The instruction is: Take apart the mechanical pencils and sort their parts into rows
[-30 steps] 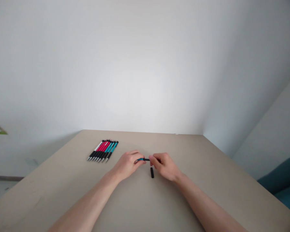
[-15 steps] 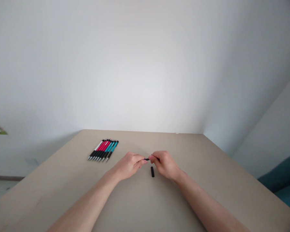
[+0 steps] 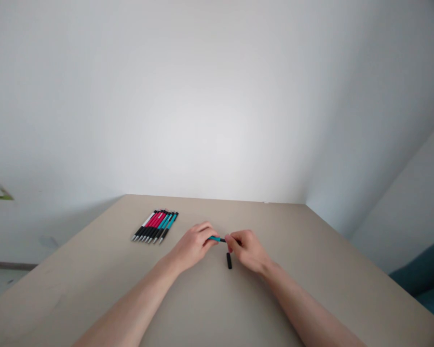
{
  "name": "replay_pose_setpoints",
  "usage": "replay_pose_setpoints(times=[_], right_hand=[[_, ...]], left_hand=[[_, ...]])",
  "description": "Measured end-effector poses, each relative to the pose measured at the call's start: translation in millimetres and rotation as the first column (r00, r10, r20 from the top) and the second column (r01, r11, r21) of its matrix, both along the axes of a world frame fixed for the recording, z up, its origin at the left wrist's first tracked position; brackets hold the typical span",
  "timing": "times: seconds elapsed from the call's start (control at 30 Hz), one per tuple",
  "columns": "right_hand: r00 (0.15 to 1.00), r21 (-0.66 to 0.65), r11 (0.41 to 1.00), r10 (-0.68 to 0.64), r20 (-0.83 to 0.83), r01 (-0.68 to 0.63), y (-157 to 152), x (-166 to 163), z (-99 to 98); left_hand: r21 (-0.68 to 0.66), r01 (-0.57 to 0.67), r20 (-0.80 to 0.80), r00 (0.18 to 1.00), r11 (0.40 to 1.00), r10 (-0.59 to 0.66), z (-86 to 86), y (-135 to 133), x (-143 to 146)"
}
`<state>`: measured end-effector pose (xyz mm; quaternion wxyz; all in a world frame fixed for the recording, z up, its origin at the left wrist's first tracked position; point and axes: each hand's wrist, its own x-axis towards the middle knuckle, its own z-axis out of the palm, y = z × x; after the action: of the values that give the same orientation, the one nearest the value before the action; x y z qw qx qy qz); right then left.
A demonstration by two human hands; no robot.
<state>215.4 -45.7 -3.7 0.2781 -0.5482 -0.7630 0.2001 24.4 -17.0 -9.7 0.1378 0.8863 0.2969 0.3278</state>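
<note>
A teal pen [image 3: 214, 238] with a black part lies across between my two hands above the table. My left hand [image 3: 196, 242] pinches its teal barrel between thumb and fingers. My right hand [image 3: 246, 246] is closed on the black end, and its fingertips hide that tip. Just below the right fingertips, a small black oblong piece [image 3: 229, 260] rests on the table, apart from both hands.
To the left, a neat row of several pens [image 3: 155, 226] in white, pink-red and teal, with black grips and silver tips, lies on the beige table [image 3: 217, 308]. A white wall [image 3: 217, 106] rises behind. Dark teal fabric [image 3: 423, 270] hangs at the right edge.
More of the teal barrel now shows between my hands, as the left fingers have shifted on it. The camera view has moved slightly; the row of pens stays put.
</note>
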Motion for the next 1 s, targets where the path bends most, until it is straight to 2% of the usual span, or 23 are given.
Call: replay_pose_setpoints(times=[0.2,0.57,0.67,0.8,0.9,1.0], right_hand=[[1.000,0.051,0.999,0.012,0.004,-0.013,1.8,0.0,-2.3],[0.995,0.140,0.986,0.087,0.043,-0.092,0.8,-1.1,-5.2],[0.997,0.112,0.991,0.068,0.027,-0.071,0.4,-1.7,-1.7],[0.998,-0.043,0.997,0.056,-0.032,-0.058,-0.8,-3.3,3.3],[0.994,-0.122,0.989,0.068,-0.087,-0.079,0.0,-4.1,2.2],[0.995,-0.127,0.991,0.034,-0.095,-0.046,3.4,-1.7,-2.2]], left_hand=[[0.003,-0.006,-0.074,0.997,1.000,0.006,-1.3,-0.9,1.7],[0.061,-0.038,-0.337,0.940,0.997,0.056,3.6,-2.1,-1.4],[0.073,-0.031,-0.264,0.963,0.997,0.049,3.8,-2.6,-1.5],[0.197,-0.007,-0.142,0.989,0.980,0.035,6.4,-2.0,0.8],[0.272,-0.039,-0.120,0.990,0.962,0.074,8.3,-0.3,2.1],[0.303,-0.102,-0.109,0.984,0.948,0.141,9.0,2.5,-0.2]])
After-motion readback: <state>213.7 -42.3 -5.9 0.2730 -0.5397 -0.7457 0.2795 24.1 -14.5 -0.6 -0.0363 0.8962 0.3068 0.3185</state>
